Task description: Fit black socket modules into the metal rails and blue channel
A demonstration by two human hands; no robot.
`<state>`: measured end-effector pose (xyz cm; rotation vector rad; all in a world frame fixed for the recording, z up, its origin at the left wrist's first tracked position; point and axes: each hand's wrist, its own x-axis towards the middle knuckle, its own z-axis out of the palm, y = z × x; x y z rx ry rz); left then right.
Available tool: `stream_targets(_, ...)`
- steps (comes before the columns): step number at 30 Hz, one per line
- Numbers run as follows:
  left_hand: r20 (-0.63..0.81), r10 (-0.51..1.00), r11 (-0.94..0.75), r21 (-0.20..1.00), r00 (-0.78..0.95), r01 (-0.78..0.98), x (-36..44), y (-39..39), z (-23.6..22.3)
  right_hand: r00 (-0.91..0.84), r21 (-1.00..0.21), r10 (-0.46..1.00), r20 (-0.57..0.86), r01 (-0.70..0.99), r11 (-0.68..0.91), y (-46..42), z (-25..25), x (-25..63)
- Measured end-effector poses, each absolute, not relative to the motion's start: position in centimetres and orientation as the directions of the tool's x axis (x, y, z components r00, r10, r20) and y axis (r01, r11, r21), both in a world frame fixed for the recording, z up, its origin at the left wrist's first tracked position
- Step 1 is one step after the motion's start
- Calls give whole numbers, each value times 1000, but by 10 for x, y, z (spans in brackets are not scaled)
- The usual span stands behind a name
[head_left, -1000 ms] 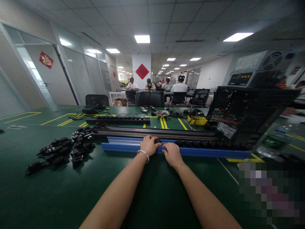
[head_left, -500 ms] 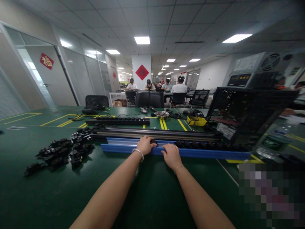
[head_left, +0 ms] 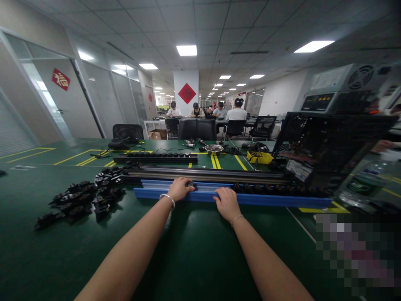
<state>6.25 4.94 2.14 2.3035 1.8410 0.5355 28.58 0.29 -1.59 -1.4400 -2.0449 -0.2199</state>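
Observation:
A long blue rail [head_left: 266, 200] lies across the green table [head_left: 62, 251] in front of me. My left hand [head_left: 179, 189] rests on the rail with its fingers closed around a small black part [head_left: 189, 183] seated in the channel. My right hand [head_left: 227, 202] presses flat on the rail's near edge a short way to the right, fingers curled over it. Several black parts [head_left: 269, 190] sit in a row in the rail to the right of my right hand.
A pile of loose black parts [head_left: 81, 198] lies at the left. Behind the blue rail run a dark metal rail [head_left: 206, 174] and a black power strip [head_left: 156, 158]. A black open computer case [head_left: 328, 146] stands at the right. Several people sit at a far table [head_left: 200, 121].
My left hand has slid leftward along the blue rail with the small black part, widening the gap to my right hand. My right hand has stayed in place.

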Motion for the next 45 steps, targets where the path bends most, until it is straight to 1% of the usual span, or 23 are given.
stream_targets(8, 172, 966, -243, 328, 195, 913, 41, 53, 21, -221, -204, 792, 569, 895, 397, 4, -17, 287)
stream_targets(17, 148, 975, -204, 300, 166, 932, 9, 54, 23, -211, -239, 798, 565, 883, 403, 3, -17, 287)
stream_targets(36, 124, 974, -214, 241, 188, 947, -44, 58, 27, -228, -209, 778, 586, 885, 416, 4, -20, 287)
stream_targets(45, 79, 986, -161, 208, 148, 965, -74, 56, 34, -216, -216, 788, 576, 890, 402, 4, -20, 287)
